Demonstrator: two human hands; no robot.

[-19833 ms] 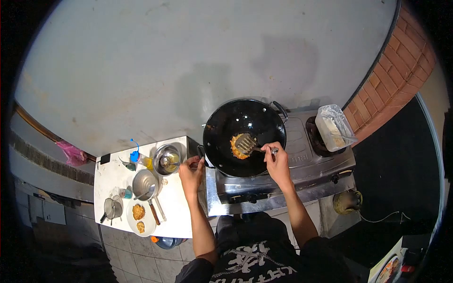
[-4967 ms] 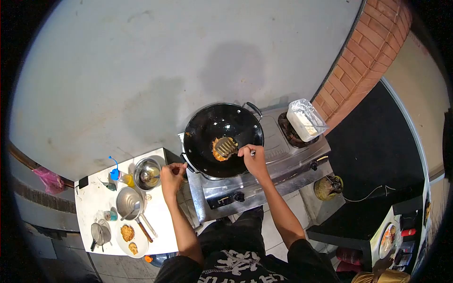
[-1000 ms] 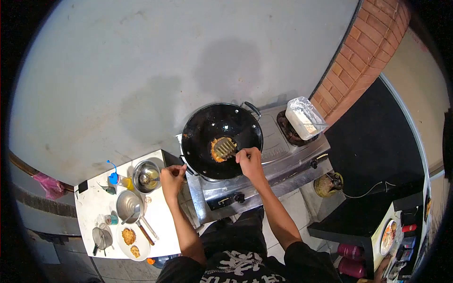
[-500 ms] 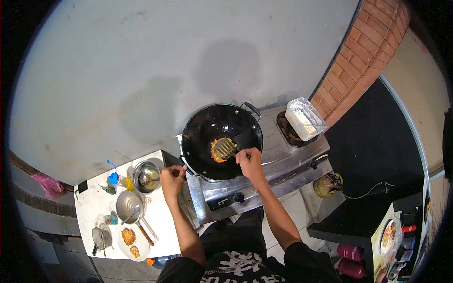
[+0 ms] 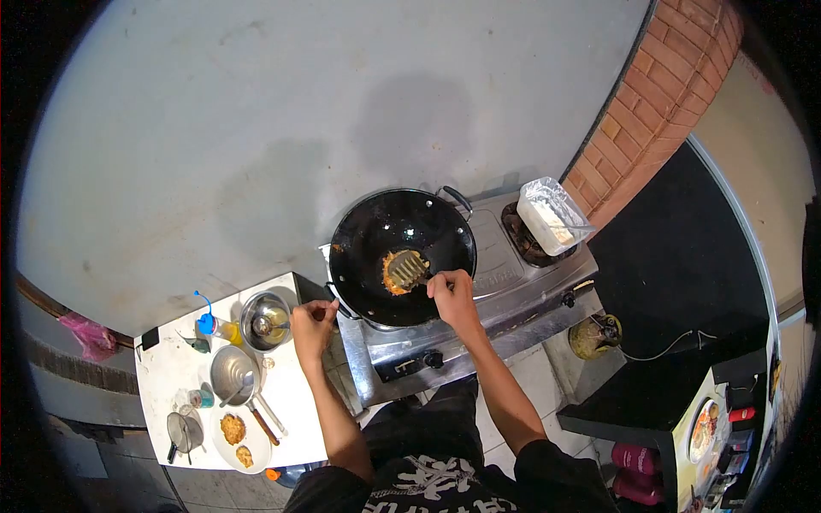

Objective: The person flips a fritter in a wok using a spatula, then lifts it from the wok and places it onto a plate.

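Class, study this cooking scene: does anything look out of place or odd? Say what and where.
A plastic tub of white food sits on the stove's spare right burner, beside the wok where the right hand holds a spatula. Plastic on a burner looks misplaced.

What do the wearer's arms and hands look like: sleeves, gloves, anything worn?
Left hand and right hand are both ungloved; rings or a watch are too small to tell. Forearms are uncovered, with black sleeves bunched near the elbows. The black top carries a white printed graphic.
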